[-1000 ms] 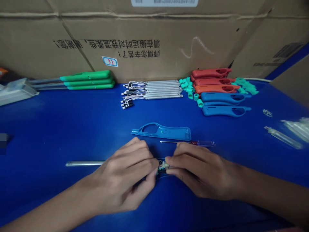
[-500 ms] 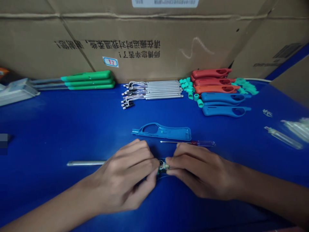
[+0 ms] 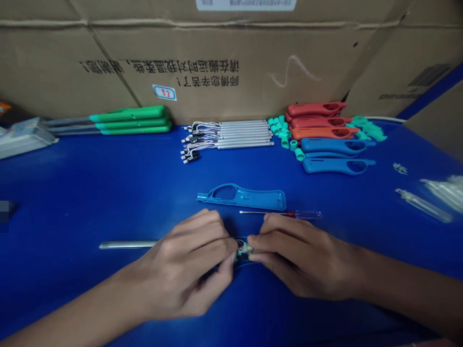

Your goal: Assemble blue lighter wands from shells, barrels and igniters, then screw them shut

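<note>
My left hand point(image 3: 191, 265) and my right hand point(image 3: 300, 255) meet over a small part point(image 3: 245, 249) on the blue table point(image 3: 90, 193), fingers pinched on it from both sides. A metal tube point(image 3: 126, 245) runs out leftward from under my left hand. What lies beneath the palms is hidden. Just beyond my fingers lie a blue plastic handle shell point(image 3: 241, 196) and a thin screwdriver point(image 3: 285, 213) with a clear handle.
Against the cardboard boxes point(image 3: 231, 58) at the back lie green-handled tools point(image 3: 126, 119), a row of metal tubes with wires point(image 3: 227, 137), teal caps point(image 3: 285, 135), and red point(image 3: 318, 118) and blue handle shells point(image 3: 336, 156). Clear bags point(image 3: 434, 197) sit at the right.
</note>
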`<control>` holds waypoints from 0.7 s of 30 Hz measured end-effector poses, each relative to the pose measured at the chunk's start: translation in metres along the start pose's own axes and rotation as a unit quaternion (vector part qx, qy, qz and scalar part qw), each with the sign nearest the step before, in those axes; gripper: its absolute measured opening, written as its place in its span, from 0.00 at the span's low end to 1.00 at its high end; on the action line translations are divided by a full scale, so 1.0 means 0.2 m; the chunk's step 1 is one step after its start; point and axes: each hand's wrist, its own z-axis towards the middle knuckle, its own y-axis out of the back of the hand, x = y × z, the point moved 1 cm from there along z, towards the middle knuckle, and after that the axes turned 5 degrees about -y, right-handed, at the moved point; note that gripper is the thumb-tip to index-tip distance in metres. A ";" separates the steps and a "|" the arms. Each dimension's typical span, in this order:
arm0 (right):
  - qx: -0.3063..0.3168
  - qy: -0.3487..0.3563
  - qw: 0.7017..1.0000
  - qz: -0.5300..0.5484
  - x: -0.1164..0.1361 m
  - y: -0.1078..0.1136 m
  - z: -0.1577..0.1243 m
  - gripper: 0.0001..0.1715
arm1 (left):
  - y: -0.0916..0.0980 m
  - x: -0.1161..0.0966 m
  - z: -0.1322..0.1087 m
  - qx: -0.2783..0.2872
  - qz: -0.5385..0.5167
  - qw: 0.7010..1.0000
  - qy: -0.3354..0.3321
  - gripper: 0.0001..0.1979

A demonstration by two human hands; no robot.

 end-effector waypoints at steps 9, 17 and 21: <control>0.004 -0.001 1.000 0.012 0.00 0.01 0.00 0.06 | 0.00 0.00 0.00 -0.002 0.004 1.000 0.003 0.10; 0.007 0.004 1.000 0.017 0.00 0.00 0.00 0.06 | 0.00 0.00 0.00 -0.002 0.000 1.000 -0.001 0.10; 0.007 -0.002 1.000 0.017 0.00 0.00 0.00 0.06 | 0.00 0.00 0.00 -0.001 -0.006 1.000 0.001 0.10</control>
